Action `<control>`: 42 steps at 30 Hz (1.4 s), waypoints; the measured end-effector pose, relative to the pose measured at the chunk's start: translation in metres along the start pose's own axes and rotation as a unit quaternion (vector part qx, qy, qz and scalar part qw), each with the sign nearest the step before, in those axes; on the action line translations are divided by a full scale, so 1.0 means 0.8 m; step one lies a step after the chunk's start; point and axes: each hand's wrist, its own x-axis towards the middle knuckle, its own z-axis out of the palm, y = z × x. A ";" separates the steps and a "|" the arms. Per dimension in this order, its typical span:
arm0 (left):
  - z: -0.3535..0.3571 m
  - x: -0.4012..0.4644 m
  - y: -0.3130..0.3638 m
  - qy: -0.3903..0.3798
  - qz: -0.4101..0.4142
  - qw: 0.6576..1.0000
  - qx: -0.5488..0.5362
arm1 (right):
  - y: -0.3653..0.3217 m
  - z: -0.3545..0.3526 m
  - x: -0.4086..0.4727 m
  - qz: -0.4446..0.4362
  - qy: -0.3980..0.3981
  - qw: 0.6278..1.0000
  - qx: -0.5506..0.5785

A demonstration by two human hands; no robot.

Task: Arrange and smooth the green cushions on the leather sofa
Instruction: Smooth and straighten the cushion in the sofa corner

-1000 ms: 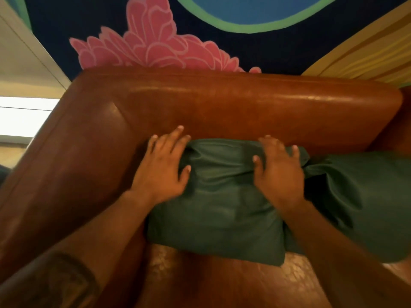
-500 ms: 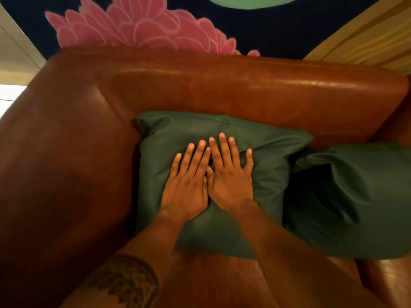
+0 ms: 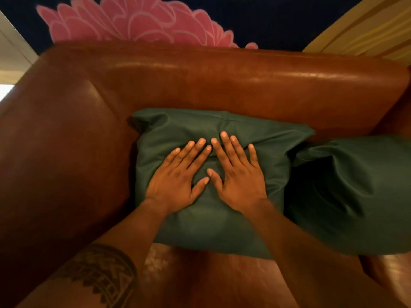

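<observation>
A dark green cushion [image 3: 278,152] leans in the left corner of the brown leather sofa [image 3: 222,85], against its backrest and left arm. My left hand [image 3: 178,176] lies flat on the cushion's middle, fingers straight and spread. My right hand [image 3: 238,174] presses flat beside it, thumbs nearly touching. A second green cushion [image 3: 355,192], creased and dented, sits to the right, touching the first one's right edge.
The sofa's wide left arm [image 3: 55,163] runs along the left. The worn seat leather [image 3: 222,274] shows below the cushions. Behind the backrest hangs a dark wall mural with a pink flower [image 3: 133,21] and yellow bands [image 3: 367,30].
My hands left the cushion's top corners, came together on its middle, and have now spread slightly apart. The cushion's top edge, bunched before, now lies flatter against the backrest.
</observation>
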 end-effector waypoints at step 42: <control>0.041 -0.016 0.028 0.039 -0.398 0.896 -0.192 | 0.010 0.029 -0.022 0.447 0.075 0.873 0.179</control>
